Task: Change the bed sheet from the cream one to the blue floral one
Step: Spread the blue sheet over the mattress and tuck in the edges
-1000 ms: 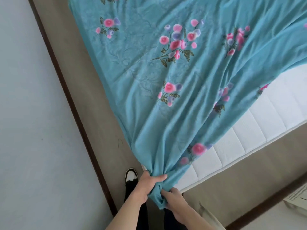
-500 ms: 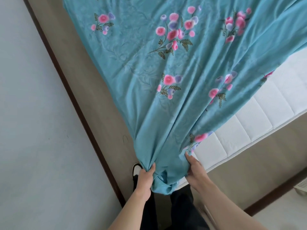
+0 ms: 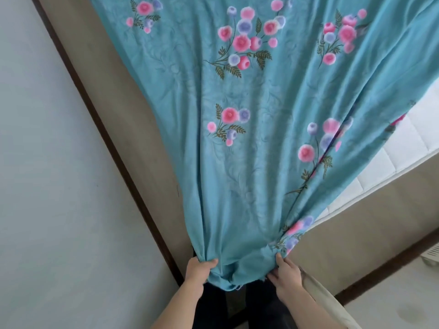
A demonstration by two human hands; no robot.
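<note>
Left hand [image 3: 198,271]: bare, at the bottom of the view. Fingers curl over the near left edge of the blue floral sheet [image 3: 249,162], thumb on top of the cloth, a bunched fold gripped tight.

Right hand [image 3: 286,273]: bare, level with the left hand and a short way to its right. Thumb and fingers pinch the near right edge of the same sheet; a gathered knot of fabric rises just above the thumb.

Between the hands: the sheet's hem sags in a loose pouch, hanging in front of dark trousers [image 3: 259,302]. A pale beige cloth [image 3: 327,302] lies along the right forearm; what it is cannot be told.

Blue floral sheet: teal ground, pink and lilac flower sprays with green leaves. It fans out from the two grips, narrow at the hands and widening away from them, drawn up in long folds. Beyond the hands it spreads over the bed.

Mattress [image 3: 408,148]: white, quilted, bare on the strip beyond and right of the right hand, where the sheet does not cover it.

Floor [image 3: 114,91]: tan strip beyond and left of the left hand, bordered by a dark skirting line [image 3: 95,110].

Wall [image 3: 47,162]: pale grey, left of the left hand.
</note>
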